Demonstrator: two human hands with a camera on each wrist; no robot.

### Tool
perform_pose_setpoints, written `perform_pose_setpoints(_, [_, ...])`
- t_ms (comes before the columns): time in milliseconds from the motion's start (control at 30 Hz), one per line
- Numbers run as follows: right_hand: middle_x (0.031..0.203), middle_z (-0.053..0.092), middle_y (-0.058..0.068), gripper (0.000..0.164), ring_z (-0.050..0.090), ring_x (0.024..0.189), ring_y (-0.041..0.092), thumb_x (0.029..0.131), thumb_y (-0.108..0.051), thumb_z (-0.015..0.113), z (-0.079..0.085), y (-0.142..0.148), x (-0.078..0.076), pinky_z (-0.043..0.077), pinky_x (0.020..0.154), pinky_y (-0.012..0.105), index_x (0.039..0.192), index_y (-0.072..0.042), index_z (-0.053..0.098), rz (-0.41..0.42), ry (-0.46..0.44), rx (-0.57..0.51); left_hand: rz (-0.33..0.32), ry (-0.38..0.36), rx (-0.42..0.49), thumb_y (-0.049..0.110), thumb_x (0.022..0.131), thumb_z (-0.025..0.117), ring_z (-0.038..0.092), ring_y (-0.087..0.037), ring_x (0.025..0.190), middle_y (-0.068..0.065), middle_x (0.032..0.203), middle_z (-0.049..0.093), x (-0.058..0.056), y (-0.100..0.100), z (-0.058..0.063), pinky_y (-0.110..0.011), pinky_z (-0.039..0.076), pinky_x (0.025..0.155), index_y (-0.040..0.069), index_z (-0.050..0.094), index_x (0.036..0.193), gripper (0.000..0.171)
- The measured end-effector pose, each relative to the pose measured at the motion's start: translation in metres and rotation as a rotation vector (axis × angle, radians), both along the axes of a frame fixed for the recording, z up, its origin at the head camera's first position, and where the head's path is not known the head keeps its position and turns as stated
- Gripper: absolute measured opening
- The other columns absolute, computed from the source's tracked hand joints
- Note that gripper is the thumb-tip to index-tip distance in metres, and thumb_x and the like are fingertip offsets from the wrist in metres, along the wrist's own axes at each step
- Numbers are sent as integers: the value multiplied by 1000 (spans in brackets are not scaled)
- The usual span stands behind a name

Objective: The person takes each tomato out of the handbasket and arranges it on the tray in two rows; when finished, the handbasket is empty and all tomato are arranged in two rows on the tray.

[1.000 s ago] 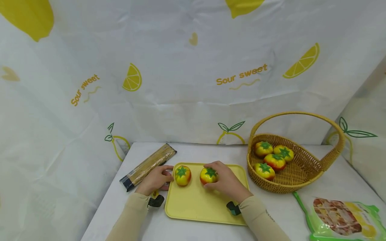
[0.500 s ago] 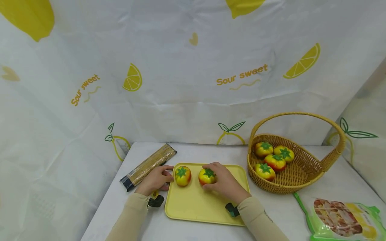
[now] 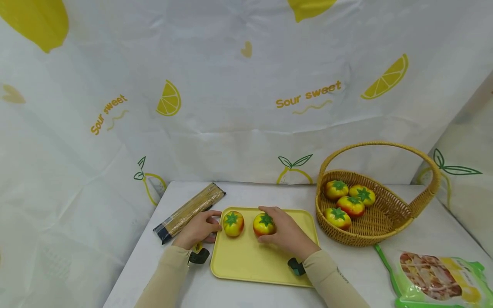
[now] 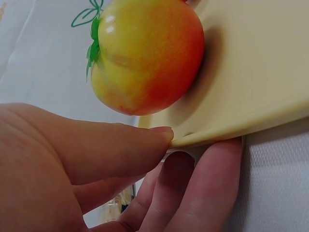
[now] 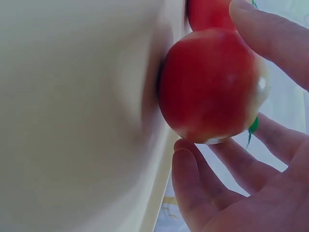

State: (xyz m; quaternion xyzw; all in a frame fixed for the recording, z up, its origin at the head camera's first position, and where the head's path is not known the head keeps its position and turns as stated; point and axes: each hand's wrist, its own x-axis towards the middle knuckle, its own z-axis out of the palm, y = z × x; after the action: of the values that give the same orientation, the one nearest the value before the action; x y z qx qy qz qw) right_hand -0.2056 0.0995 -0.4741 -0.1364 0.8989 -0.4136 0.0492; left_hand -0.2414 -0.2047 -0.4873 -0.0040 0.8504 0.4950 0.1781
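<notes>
My left hand (image 3: 198,229) pinches the left rim of a yellow tray (image 3: 246,265). In the left wrist view its thumb lies over the rim and fingers reach underneath. Just beside it on the tray sits a yellow-red tomato (image 3: 233,223) with a green star-shaped top. Another such tomato (image 3: 263,224) rests on the tray to the right, with my right hand (image 3: 286,231) curled around it. Up close in the right wrist view, fingertips touch one side of this tomato (image 5: 210,87) and the thumb is at the other; whether the thumb touches is unclear.
A wicker basket (image 3: 369,241) with a tall handle stands right of the tray, holding several similar tomatoes (image 3: 350,207). A green-edged food bag (image 3: 435,278) lies at the front right. Behind my left hand is a long pack of thin sticks (image 3: 192,209).
My right hand and its tomato have shifted slightly left on the tray, mostly between the two earlier frames. The left hand, tray and other tomato have stayed in place.
</notes>
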Motion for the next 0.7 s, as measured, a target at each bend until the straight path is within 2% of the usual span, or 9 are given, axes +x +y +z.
perform_pose_setpoints(200, [159, 56, 6, 88, 56, 145, 32, 84, -32, 95, 8, 8, 3, 45, 124, 58, 160, -20, 52, -14, 10, 26, -3, -3, -17, 12, 99, 76, 68, -20, 84, -11, 109, 67, 0, 5, 4, -33, 66, 70, 11, 64, 148, 50])
perform_pose_setpoints(333, [159, 56, 6, 81, 59, 140, 35, 89, -40, 90, 20, 21, 8, 50, 118, 58, 158, -19, 54, -17, 72, 30, 8, -12, -25, 13, 100, 76, 68, -20, 84, -11, 110, 66, 1, 5, 4, -32, 66, 71, 12, 65, 147, 49])
perform_pose_setpoints(567, [150, 62, 8, 67, 63, 131, 35, 95, -40, 85, 44, 67, 19, 58, 106, 57, 152, -15, 60, -94, 225, 72, 18, -10, -34, 11, 99, 77, 68, -20, 84, -12, 112, 66, 4, 3, 5, -33, 66, 70, 12, 64, 148, 51])
perform_pose_setpoints(700, [146, 63, 12, 62, 66, 125, 36, 97, -40, 82, 55, 101, 24, 59, 102, 58, 149, -13, 62, -159, 269, 142, 20, -6, -40, 12, 99, 76, 68, -21, 85, -12, 112, 66, 5, 2, 7, -34, 66, 71, 12, 64, 149, 51])
